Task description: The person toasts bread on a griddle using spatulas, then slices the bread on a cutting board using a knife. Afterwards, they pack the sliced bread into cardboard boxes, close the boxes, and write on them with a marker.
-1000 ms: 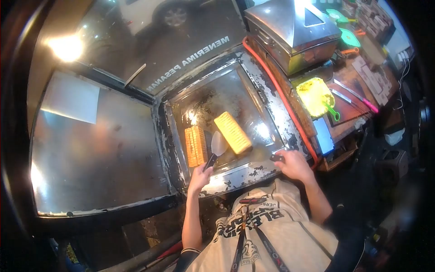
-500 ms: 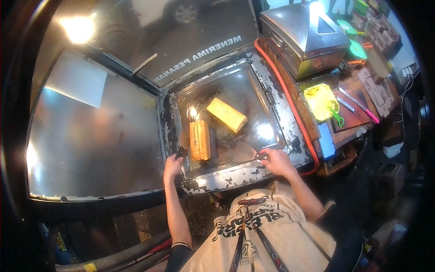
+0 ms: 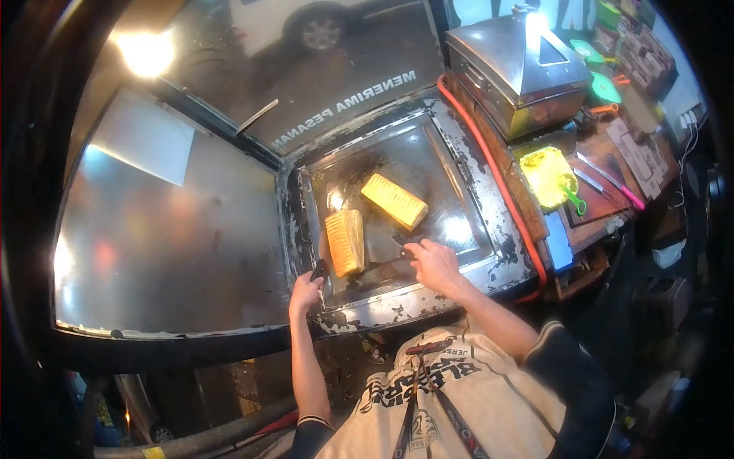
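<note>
Two blocks of toasted bread lie on the flat metal griddle (image 3: 382,298). The near-left bread loaf (image 3: 345,243) stands lengthwise, and the farther bread loaf (image 3: 394,202) sits slanted to its right. My left hand (image 3: 306,294) is closed around a black scraper handle (image 3: 319,271) at the griddle's left edge; its blade is hard to make out beside the near loaf. Over the front of the griddle, my right hand (image 3: 434,266) grips a second scraper (image 3: 407,251) by its dark handle. That blade, mostly hidden, lies right of the near loaf.
A red hose (image 3: 489,164) runs along the griddle's right side. Beyond it are a metal box with a peaked lid (image 3: 512,69), a tub of yellow spread (image 3: 544,180), a pink-handled knife (image 3: 623,190) and a blue phone-like slab (image 3: 559,241). Glass stands behind the griddle.
My right hand has moved left with its scraper, closer to the near loaf. That loaf has turned: a paler side now faces right where a dark one showed. The whole view has shifted slightly.
</note>
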Tool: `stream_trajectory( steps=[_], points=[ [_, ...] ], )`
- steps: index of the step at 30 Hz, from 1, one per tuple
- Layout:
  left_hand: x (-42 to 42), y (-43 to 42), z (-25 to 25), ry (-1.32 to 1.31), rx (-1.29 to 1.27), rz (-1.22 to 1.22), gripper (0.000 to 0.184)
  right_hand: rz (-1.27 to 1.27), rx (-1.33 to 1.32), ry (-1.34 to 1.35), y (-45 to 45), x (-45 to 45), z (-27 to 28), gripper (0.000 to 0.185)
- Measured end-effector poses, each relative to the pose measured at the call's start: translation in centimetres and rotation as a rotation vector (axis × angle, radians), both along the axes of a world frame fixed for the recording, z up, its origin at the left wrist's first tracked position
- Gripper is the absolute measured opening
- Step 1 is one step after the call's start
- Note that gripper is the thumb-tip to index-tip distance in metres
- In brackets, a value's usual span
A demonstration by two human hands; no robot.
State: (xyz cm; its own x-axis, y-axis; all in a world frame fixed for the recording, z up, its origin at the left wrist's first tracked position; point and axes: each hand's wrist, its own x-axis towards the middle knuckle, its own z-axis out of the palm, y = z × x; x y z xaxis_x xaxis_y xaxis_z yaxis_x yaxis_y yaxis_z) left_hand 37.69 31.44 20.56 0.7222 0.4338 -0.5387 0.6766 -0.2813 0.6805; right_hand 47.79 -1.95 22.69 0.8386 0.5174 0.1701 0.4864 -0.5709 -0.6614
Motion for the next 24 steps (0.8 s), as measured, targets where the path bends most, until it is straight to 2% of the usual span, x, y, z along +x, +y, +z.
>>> stream_trajectory(
  steps=[3,5,9,10,13,17,21,22,24],
  points=[
    [-0.3,-2.9,-1.1,-0.129,0.139,-0.069,0.011,-0.036,-0.133,0.042,-1.1,-0.4,-0.5,0.034],
    [-0.4,-4.8,-3.0,-0.18,0.076,-0.041,0.01,-0.035,-0.205,0.051,-1.6,-0.8,0.1,0.034],
    [0.0,-11.4,-0.4,-0.152,-0.33,0.122,0.013,-0.061,-0.282,-0.067,-2.3,-1.7,0.0,0.03],
    [-0.1,-12.3,0.4,-0.127,-0.371,0.162,0.012,-0.081,-0.298,-0.108,-2.5,-1.6,-0.2,0.03],
    [-1.6,-13.5,0.0,-0.179,-0.439,0.246,0.011,-0.108,-0.298,0.045,-5.0,-1.6,1.6,0.03],
    [-3.2,-14.7,-1.4,-0.173,-0.42,0.279,0.011,-0.155,-0.266,0.284,-7.2,-2.4,2.1,0.033],
    [-2.1,-16.1,-2.5,-0.23,-0.562,0.194,0.01,-0.217,0.011,0.466,-6.5,-3.0,-0.6,0.033],
    [-1.8,-16.0,-2.6,-0.22,-0.565,0.217,0.009,-0.241,0.14,0.469,-5.8,-2.9,-3.1,0.035],
    [-1.9,-15.8,-3.1,-0.262,-0.594,0.271,0.009,-0.243,0.08,0.414,-4.6,-2.7,-4.8,0.037]
  ],
)
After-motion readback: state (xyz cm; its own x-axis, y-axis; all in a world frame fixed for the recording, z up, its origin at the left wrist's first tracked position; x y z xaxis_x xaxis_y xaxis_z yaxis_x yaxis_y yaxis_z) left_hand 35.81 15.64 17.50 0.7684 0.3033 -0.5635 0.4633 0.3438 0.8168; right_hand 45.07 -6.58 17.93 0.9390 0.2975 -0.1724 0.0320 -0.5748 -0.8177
